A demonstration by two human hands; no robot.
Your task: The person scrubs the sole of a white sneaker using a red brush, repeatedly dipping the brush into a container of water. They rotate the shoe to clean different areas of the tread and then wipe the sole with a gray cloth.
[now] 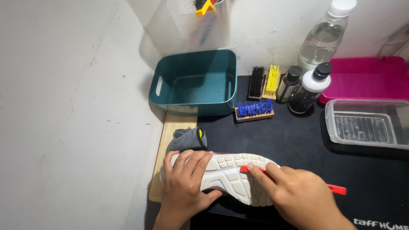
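Shoe [226,176] sole-up, in front of teal basin [194,83], long axis left-right. Left hand [185,185] clamps heel end; right hand [298,194] pinches red brush handle [336,189] at toe end.

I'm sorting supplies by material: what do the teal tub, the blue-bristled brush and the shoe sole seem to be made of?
Teal tub: looks like moulded plastic, smooth and slightly glossy, with a cut-out handle slot. Blue-bristled brush: pale block that looks like unfinished wood, with bristles probably synthetic given the vivid blue. Shoe sole: appears to be off-white rubber or foam, matte, moulded into segmented tread blocks.
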